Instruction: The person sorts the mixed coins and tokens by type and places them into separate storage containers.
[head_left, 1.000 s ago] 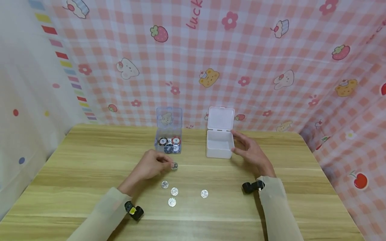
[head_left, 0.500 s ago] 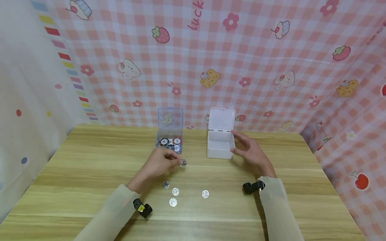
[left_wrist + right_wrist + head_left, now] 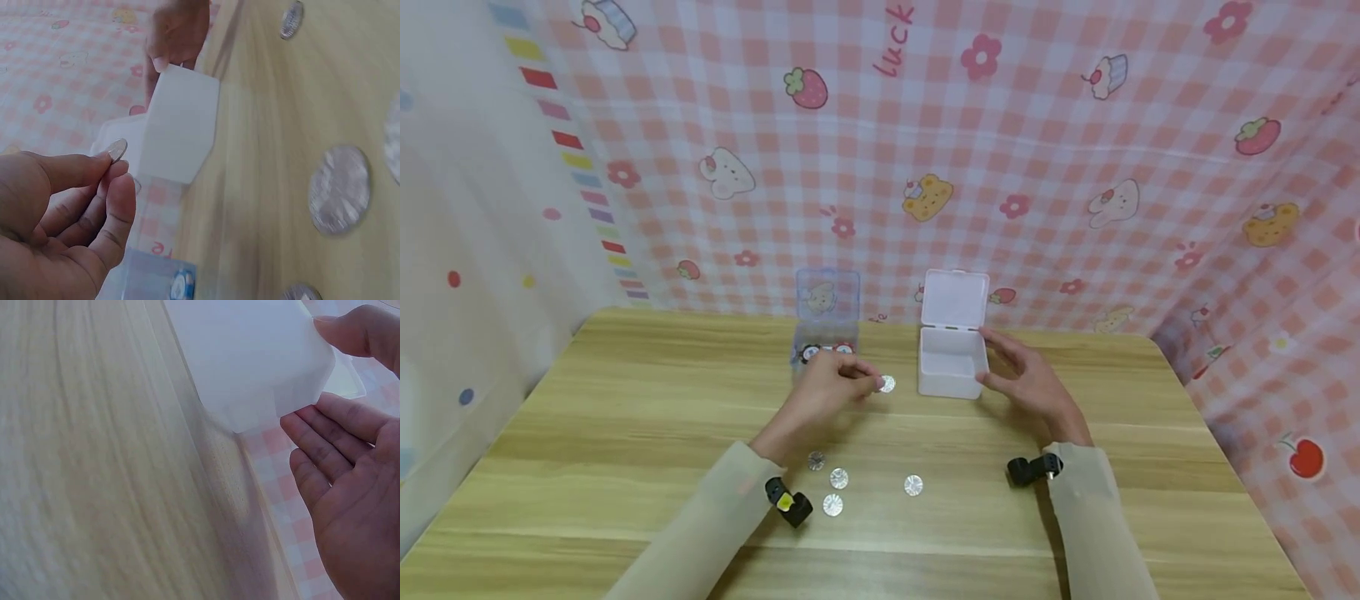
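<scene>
Thumb and fingertips of my left hand [image 3: 831,387] pinch a silver coin [image 3: 887,384], held between the two boxes in the head view. In the left wrist view the coin [image 3: 117,150] stands edge-up at the fingertips, overlapping the white box [image 3: 181,125] behind. This white plastic box [image 3: 953,375] has its lid raised, and its visible inside is bare. My right hand [image 3: 1033,383] holds its right side, thumb at the front corner and fingers toward the back. In the right wrist view the thumb [image 3: 353,331] lies on the box's edge.
A clear bluish box [image 3: 827,296] with its lid up holds poker chips [image 3: 811,353], partly hidden by my left hand. Several silver coins lie on the wooden table, a lone coin [image 3: 913,485] right of the others. A pink checked cloth [image 3: 850,167] hangs behind.
My left hand has carried the coin right and away from me, toward the white box, and now covers part of the clear box. The right hand stays at the white box.
</scene>
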Motion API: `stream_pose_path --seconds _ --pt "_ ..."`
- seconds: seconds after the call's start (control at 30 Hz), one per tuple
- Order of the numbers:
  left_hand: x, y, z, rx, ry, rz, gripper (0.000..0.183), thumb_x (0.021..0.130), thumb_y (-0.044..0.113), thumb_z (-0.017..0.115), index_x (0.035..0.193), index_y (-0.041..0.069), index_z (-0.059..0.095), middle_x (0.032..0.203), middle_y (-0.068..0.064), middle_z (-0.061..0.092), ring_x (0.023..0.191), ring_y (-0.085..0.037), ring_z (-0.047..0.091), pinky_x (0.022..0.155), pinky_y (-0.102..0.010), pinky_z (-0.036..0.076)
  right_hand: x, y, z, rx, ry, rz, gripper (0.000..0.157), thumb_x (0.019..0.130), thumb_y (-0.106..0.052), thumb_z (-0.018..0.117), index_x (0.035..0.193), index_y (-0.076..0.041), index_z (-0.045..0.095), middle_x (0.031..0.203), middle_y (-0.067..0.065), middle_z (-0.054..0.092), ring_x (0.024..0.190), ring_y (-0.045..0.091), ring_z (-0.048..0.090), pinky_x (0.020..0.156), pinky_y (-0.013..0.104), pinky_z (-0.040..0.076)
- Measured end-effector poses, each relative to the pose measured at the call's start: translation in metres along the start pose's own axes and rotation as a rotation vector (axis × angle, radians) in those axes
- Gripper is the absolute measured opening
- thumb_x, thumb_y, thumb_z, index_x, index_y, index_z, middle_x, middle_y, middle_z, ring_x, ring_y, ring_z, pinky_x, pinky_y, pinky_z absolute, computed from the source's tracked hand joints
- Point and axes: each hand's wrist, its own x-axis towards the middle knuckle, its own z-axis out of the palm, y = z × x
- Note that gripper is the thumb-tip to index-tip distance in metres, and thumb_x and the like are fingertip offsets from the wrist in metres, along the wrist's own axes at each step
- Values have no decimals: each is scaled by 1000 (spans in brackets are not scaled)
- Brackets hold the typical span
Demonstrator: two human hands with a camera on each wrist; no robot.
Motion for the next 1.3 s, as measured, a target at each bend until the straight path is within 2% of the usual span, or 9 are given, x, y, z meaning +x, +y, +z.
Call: stream_pose_path --seconds 0.13,0.27,0.57,0.77,0.9,1.0,1.1,1.3 --pt "7 6 5 -19 -2 -7 8 83 19 72 88 13 73 85 -15 71 73 -33 68 64 -37 57 1 1 1 6 -2 -14 67 85 -30 70 144 -29 37 151 -2 33 142 26 24 116 53 19" --pt "16 11 11 -49 -2 -15 9 83 20 71 87 12 74 85 -17 71 73 -32 68 69 -43 57 1 2 2 17 -4 -15 67 85 -28 70 143 -30 38 150 -2 34 142 26 24 116 52 19" --pt "39 20 21 -79 44 -62 8 85 20 69 86 14 74 79 -2 72 70 -23 69 73 -46 56 1 3 0 22 -6 15 67 85 -27 69 144 -31 37 151 -2 34 142 26 24 115 54 19" --pt "52 24 26 -76 47 -93 10 84 22 70 89 13 73 84 -7 72 70 -20 69 73 -41 56 0 0 0 22 -5 11 67 85 -26 70 144 -29 37 151 -1 34 142 27 24 116 53 19" --pt "61 25 28 -55 54 -93 14 83 24 72 91 13 74 79 -4 71 69 -19 69 68 -33 56 0 0 1 31 -5 -6 68 84 -27 71 144 -28 38 150 0 35 141 28 25 116 51 20" --pt "68 26 30 -54 57 -83 13 82 23 73 89 12 74 77 -4 71 66 -17 68 66 -32 57 0 0 1 40 -7 -11 67 84 -26 71 144 -27 38 150 1 36 141 28 25 116 50 20" --pt "76 28 32 -76 56 -64 13 81 21 73 87 10 74 76 -6 71 64 -17 67 68 -37 58 -4 -10 0 53 -15 3 67 85 -22 70 144 -23 38 150 4 35 141 29 25 116 51 20" --pt "88 31 37 -127 51 -59 9 81 16 74 85 8 75 77 -7 71 67 -20 68 65 -34 59 -8 -23 -1 44 -19 4 68 85 -20 69 145 -17 37 151 8 34 141 31 26 115 51 22"
